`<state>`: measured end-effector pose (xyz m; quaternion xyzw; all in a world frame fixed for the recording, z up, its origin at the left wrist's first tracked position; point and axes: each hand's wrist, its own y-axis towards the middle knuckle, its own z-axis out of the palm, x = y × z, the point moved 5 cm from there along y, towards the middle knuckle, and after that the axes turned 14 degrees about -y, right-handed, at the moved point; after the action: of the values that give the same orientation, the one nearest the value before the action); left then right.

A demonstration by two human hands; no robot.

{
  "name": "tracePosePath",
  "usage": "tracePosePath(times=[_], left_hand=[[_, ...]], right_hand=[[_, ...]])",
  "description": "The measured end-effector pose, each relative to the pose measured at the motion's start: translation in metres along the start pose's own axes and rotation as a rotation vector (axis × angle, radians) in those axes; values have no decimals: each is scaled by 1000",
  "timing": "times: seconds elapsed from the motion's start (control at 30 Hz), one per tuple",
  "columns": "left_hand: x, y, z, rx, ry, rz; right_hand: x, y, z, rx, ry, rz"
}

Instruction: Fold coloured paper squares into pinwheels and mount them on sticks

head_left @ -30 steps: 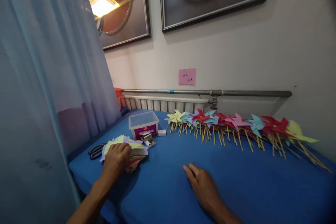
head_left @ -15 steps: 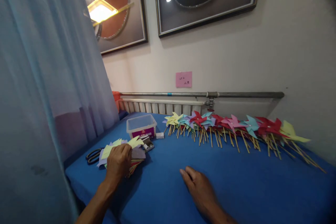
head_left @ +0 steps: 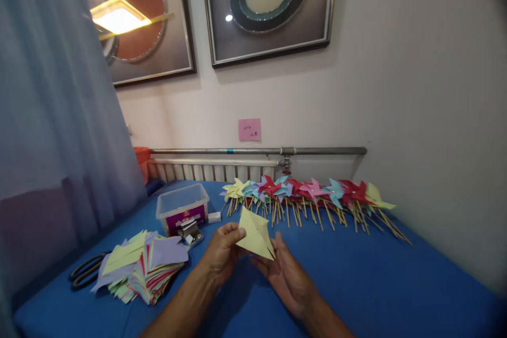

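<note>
A pale yellow sheet of paper (head_left: 254, 235), cut and partly curled at its corners, is raised over the blue table. My left hand (head_left: 224, 248) pinches its left edge between thumb and fingers. Beside the sheet's right corner is my right hand (head_left: 287, 274), with fingers apart and reaching under the paper; whether they touch it is hard to see. On the left lies a fanned stack of cut coloured paper (head_left: 148, 269), with yellow and purple sheets on top. Black-handled scissors (head_left: 85, 272) are partly under that stack.
A clear plastic tub (head_left: 182, 206) with a purple label stands behind the stack. An open small box (head_left: 190, 232) and a white box (head_left: 214, 217) are near it. Finished paper pinwheels on sticks (head_left: 312, 193) line the table's back. A curtain (head_left: 51, 142) hangs left.
My left hand has lifted the yellow sheet from the stack and brought it rightward to the middle. My right hand has come up beside it. The view has shifted right.
</note>
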<state>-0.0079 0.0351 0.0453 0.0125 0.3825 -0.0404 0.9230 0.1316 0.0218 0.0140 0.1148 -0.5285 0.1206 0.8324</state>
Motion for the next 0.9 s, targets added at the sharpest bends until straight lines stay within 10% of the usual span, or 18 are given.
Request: tracePosePath(times=[0.33, 0.9], left_hand=[[42, 37, -14, -52, 213, 22], [34, 32, -19, -87, 200, 61]], right_hand=[[-6, 9, -48, -336, -86, -19], [-4, 1, -33, -249, -33, 52]])
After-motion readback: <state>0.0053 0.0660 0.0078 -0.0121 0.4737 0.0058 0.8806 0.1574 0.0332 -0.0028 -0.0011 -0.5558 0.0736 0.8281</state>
